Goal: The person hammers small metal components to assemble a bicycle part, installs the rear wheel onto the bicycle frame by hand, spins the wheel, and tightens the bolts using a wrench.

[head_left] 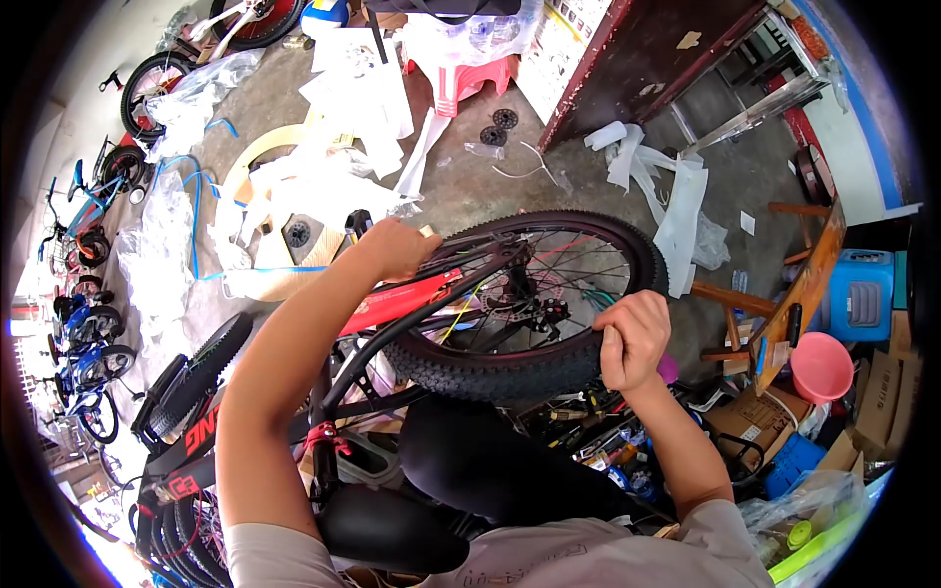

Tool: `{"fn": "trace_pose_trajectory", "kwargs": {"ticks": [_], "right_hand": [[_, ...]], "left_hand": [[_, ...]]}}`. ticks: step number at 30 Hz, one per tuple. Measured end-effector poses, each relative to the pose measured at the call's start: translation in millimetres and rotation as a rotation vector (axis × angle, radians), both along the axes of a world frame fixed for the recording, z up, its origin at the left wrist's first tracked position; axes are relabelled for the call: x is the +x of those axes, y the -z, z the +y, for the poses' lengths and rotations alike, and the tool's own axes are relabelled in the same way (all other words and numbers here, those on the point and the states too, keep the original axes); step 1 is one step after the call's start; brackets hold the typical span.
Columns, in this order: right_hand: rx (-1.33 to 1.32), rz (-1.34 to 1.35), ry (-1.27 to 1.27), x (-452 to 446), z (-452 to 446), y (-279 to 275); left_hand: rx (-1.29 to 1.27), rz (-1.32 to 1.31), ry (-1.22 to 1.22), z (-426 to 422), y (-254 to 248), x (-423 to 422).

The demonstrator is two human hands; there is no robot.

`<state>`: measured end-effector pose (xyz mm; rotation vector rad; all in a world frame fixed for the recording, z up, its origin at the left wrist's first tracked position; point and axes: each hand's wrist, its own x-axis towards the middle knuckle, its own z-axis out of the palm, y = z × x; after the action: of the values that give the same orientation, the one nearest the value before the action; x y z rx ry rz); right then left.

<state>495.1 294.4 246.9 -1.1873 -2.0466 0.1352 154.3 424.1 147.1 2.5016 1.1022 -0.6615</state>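
Observation:
A black and red bicycle frame (392,304) lies tilted across my lap, its knobby wheel (500,377) in front of me. My left hand (397,250) has its fingers curled at the frame's upper side, near the tire; what it holds is hidden. At the wheel's right edge, my right hand (632,338) is closed at the tire and rim, fingers bent over them. Between the hands are the spokes, a brake disc and the hub (524,289).
Plastic wrap and paper (314,186) litter the floor ahead. A wooden stool (804,284), a pink basin (821,367) and cardboard boxes (755,421) stand at the right. Tools (618,456) lie below the wheel. More bicycles (93,343) line the left side.

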Motion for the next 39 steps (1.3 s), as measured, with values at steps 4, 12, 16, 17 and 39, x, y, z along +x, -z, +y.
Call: {"fn": "trace_pose_trajectory", "kwargs": {"ticks": [4, 12, 16, 17, 39], "right_hand": [[-0.011, -0.007, -0.003, 1.1, 0.0, -0.9], [-0.015, -0.009, 0.006, -3.7, -5.5, -1.3], [-0.031, -0.011, -0.011, -2.0, -2.2, -3.7], [-0.033, -0.016, -0.008, -1.6, -3.1, -3.2], [0.013, -0.045, 0.018, -10.4, -9.0, -4.0]], "left_hand": [[-0.144, -0.164, -0.219, 5.5, 6.7, -4.5], [-0.127, -0.184, -0.382, -3.3, 19.0, 13.4], [0.048, -0.179, -0.200, 6.8, 42.6, 11.5], [0.091, -0.138, -0.166, 7.4, 32.5, 15.5], [0.148, -0.079, -0.450, -7.4, -22.8, 46.0]]}}
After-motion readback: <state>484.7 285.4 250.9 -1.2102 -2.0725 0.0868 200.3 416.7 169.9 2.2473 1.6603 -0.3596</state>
